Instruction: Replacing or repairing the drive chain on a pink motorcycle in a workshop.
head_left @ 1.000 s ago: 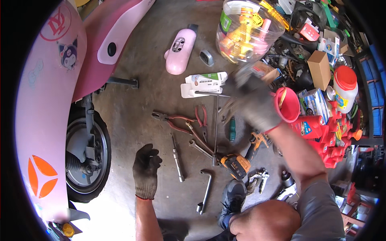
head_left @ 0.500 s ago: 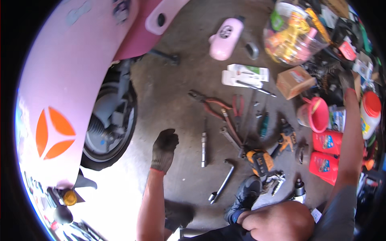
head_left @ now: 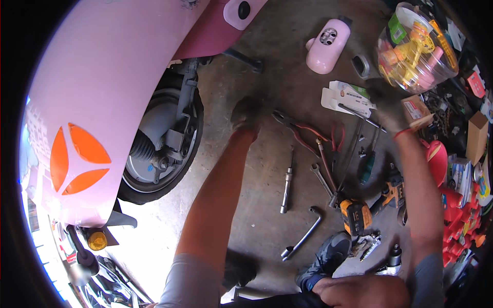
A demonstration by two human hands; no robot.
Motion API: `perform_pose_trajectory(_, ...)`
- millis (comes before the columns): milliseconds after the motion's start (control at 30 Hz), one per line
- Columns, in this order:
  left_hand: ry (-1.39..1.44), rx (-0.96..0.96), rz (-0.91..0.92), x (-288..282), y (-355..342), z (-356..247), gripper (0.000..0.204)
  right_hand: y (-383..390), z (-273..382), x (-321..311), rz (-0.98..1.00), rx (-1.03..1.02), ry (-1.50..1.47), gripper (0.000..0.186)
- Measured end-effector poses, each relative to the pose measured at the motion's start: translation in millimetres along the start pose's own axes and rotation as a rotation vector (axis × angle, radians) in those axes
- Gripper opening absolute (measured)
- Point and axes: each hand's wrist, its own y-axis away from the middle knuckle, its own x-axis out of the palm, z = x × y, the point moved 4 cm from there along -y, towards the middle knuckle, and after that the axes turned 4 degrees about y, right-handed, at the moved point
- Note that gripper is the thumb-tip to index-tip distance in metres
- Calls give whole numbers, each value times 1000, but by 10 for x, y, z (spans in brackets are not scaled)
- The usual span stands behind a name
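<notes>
A pair of red-handled pliers (head_left: 288, 122) was seen lying on the grey floor (head_left: 246, 200), with its handles spread. The left hand (head_left: 249, 112), gloved, was held just to the left of the pliers, near their nose; its fingers were dark and blurred, so whether they were spread or closed could not be told. The right hand (head_left: 387, 108), also gloved, was stretched well to the right of the pliers, at the right end of a white box (head_left: 345, 95); whether it was wide, narrow or gripping anything could not be told either.

The white box was laid to the upper right of the pliers, crossed by the bar of a T-shaped wrench (head_left: 362, 118). Below the pliers, a silver socket bar (head_left: 287, 182) and, farther down, a bent wrench (head_left: 303, 234) were placed. A green screwdriver (head_left: 368, 169) and a yellow-and-black drill (head_left: 356, 215) were set to their lower right. Above and to the right of the pliers, a pink cover (head_left: 329, 46) was laid. To their left, the wheel (head_left: 193, 154) of a pink scooter (head_left: 102, 92) was seen
</notes>
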Motion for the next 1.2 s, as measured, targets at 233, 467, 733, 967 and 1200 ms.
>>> perform_pose_trajectory(233,-141,-26,89,244,-308,-12,66,-94,783,1271,181,-169,48,22)
perform_pose_trajectory(467,-94,-20,106,389,-387,15,71,-633,988,1937,219,-311,229,24)
perform_pose_trajectory(733,82,303,-153,376,-357,457,60,-755,1274,2009,478,-273,370,25)
perform_pose_trajectory(967,10,274,37,293,-85,-23,36,-606,975,2053,348,-225,416,28)
perform_pose_trajectory(1200,1,253,-80,236,155,77,32,-673,1156,1976,456,-208,326,28)
